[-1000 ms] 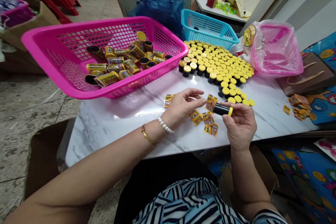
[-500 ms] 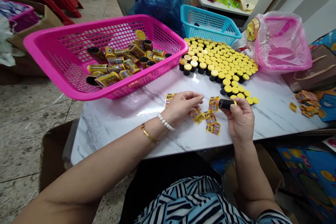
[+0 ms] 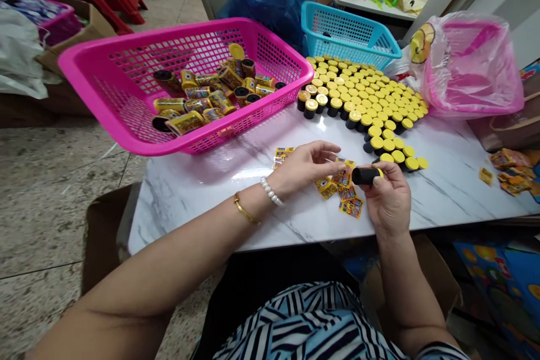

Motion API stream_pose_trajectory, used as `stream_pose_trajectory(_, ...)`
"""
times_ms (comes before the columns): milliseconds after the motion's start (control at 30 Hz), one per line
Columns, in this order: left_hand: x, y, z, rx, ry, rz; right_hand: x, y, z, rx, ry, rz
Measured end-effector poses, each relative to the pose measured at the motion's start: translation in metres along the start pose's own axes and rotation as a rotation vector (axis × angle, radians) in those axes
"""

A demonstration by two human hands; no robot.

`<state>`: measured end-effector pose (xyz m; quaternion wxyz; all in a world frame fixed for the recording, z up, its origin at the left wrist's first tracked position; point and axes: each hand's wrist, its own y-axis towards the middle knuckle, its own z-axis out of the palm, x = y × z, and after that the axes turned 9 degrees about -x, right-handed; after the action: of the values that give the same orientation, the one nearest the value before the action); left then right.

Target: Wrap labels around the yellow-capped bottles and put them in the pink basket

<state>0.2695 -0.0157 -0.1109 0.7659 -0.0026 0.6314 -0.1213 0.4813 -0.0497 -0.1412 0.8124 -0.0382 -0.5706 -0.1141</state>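
My right hand (image 3: 388,194) grips a small black canister (image 3: 363,175) with a yellow cap, holding it sideways with its black end to the left. My left hand (image 3: 307,166), thumb and forefinger apart, hovers just left of the canister. Its thumb tip overlaps a printed yellow label (image 3: 347,173); whether they touch, I cannot tell. More labels (image 3: 350,208) lie on the table below the hands, and another label (image 3: 282,156) is partly covered by my left hand. Beyond my right hand stand many black canisters with yellow caps (image 3: 367,98), packed upright together.
A pink basket (image 3: 189,143) at the left holds several canisters in printed labels. Behind the rows sit a blue basket (image 3: 354,17) and a pink basket lined with clear plastic (image 3: 475,67). A pile of printed labels (image 3: 514,171) lies at the right of the marble-patterned table (image 3: 219,214).
The canister's open-looking black end turned toward me, then swung back more sideways. My left hand drew back from the label, then reached toward it again. The view shifted slightly.
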Motion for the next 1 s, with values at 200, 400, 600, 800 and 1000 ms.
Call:
stream_pose_trajectory(200,0.003,-0.002,0.002,0.037,0.014,-0.069,-0.004,-0.003,0.003,-0.001,-0.032,0.009)
stream_pose_trajectory(400,0.002,-0.004,0.002,0.026,0.186,-0.001,0.006,-0.001,-0.001,-0.068,-0.086,-0.041)
stream_pose_trajectory(600,-0.003,-0.009,0.005,-0.036,0.283,0.270,0.027,0.016,-0.013,0.075,-0.378,0.040)
stream_pose_trajectory(800,0.001,-0.008,0.004,-0.074,0.354,0.372,0.025,0.024,0.006,0.414,-0.521,0.157)
stream_pose_trajectory(1000,0.001,-0.011,0.005,-0.325,0.267,0.405,0.015,0.023,0.014,0.184,-0.551,-0.002)
